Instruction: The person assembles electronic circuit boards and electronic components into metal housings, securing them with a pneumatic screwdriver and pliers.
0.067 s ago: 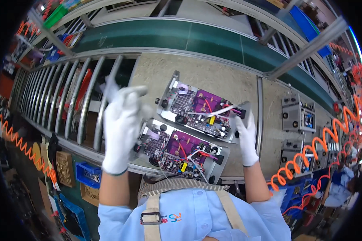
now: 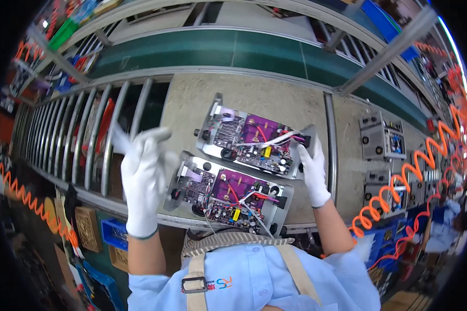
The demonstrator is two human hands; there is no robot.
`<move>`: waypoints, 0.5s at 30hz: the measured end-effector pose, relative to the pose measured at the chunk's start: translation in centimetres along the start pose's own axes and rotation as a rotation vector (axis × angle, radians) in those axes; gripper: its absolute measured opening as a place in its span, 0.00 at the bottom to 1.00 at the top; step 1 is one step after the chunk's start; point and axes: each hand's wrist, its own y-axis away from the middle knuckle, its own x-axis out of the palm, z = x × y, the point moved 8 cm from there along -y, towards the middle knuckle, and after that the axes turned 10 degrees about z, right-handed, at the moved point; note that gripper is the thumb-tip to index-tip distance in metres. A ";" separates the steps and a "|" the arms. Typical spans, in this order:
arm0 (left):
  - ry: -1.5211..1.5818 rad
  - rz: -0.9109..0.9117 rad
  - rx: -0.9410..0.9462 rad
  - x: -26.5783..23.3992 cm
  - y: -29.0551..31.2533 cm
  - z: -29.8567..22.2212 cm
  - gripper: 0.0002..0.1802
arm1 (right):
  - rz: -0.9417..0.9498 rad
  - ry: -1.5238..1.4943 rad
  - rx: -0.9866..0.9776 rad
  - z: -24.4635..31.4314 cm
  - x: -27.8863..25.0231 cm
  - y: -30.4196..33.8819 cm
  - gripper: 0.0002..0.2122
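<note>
Two open metal chassis with circuit boards lie side by side before me. The farther chassis (image 2: pixel 254 136) carries a purple board, a white cable (image 2: pixel 280 139) and a yellow part. The nearer chassis (image 2: pixel 225 192) looks alike, with red and white wires across it. My white-gloved right hand (image 2: pixel 313 168) grips the right end of the farther one, thumb inside the end panel by a black connector. Left of both, my gloved left hand (image 2: pixel 144 171) is raised and smeared by motion. From its fingers a pale, blurred strip (image 2: pixel 120 139) sticks out, too unclear to name.
Metal rollers (image 2: pixel 91 137) run off to the left. A green conveyor belt (image 2: pixel 192 49) crosses behind the worktop (image 2: pixel 187 96). More grey chassis (image 2: pixel 381 142) stand at the right, near a coiled orange hose (image 2: pixel 392 197). Blue bins (image 2: pixel 115 231) sit low at left.
My left hand has moved left and slightly down, away from the chassis, with the pale strip. The right hand keeps its place at the farther chassis. The whole view has shifted slightly.
</note>
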 end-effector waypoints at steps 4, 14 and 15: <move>0.354 0.092 0.005 -2.0 4.3 2.5 0.26 | 0.016 -0.034 0.004 0.3 2.8 0.0 0.27; 0.647 0.380 -0.054 5.7 4.3 4.1 0.32 | 0.404 0.170 -0.097 7.2 13.2 1.7 0.17; 0.518 0.413 -0.037 6.4 4.3 3.8 0.33 | 0.025 0.613 -0.796 11.0 15.1 5.9 0.12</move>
